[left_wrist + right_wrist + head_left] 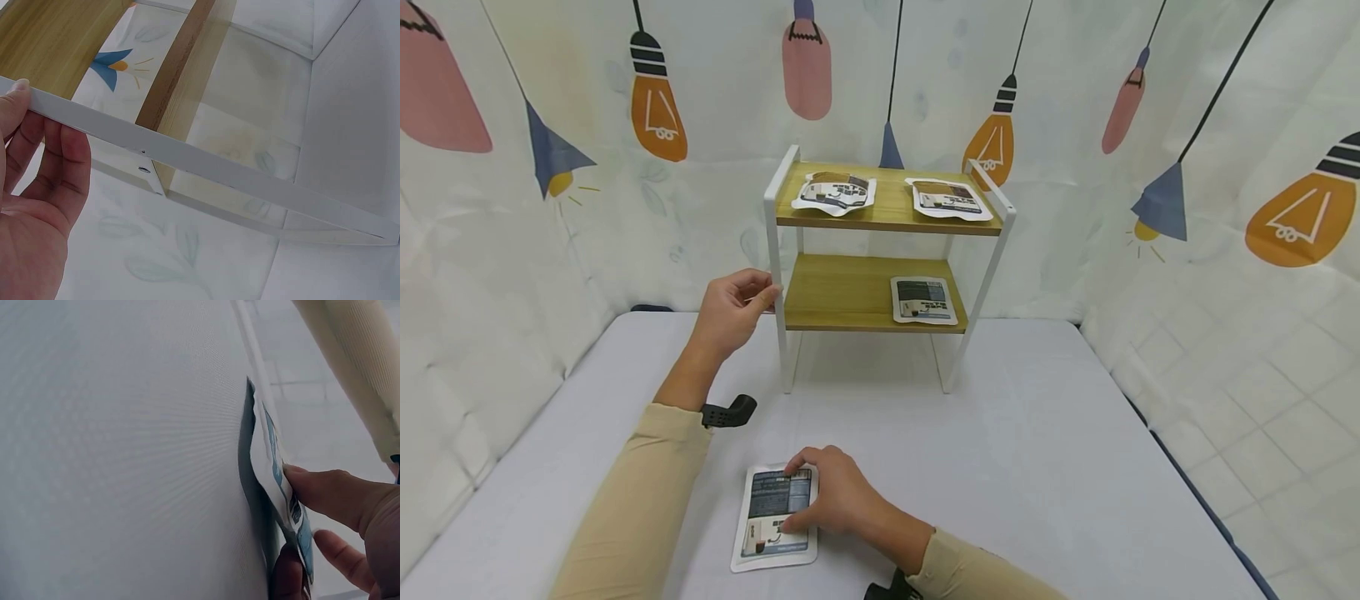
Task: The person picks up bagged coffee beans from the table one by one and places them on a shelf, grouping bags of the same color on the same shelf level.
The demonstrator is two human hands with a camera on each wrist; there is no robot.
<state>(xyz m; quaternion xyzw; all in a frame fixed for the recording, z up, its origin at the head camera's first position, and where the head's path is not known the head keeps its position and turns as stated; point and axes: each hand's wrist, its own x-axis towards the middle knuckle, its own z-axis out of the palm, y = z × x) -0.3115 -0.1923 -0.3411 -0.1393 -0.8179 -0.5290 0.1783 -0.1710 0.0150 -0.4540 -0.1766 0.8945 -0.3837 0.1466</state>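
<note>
My left hand (pixel 735 304) grips the white left post (pixel 187 156) of a small two-tier shelf (pixel 880 224), thumb on one side and fingers on the other. Low at the front, my right hand (pixel 835 496) holds the right edge of a flat white pouch (pixel 775 497) with a dark label panel. In the right wrist view the thumb (pixel 312 481) lies on the pouch's printed face and a fingertip is tucked under its edge. Part of the pouch is hidden behind the fingers. It lies close over the white tabletop (pixel 1000 467).
On the upper board lie a left pouch (pixel 835 193) and a right pouch (pixel 949 199). A third pouch (pixel 923 300) lies at the right of the lower board. A printed fabric wall (pixel 715 208) stands behind the shelf and along both sides.
</note>
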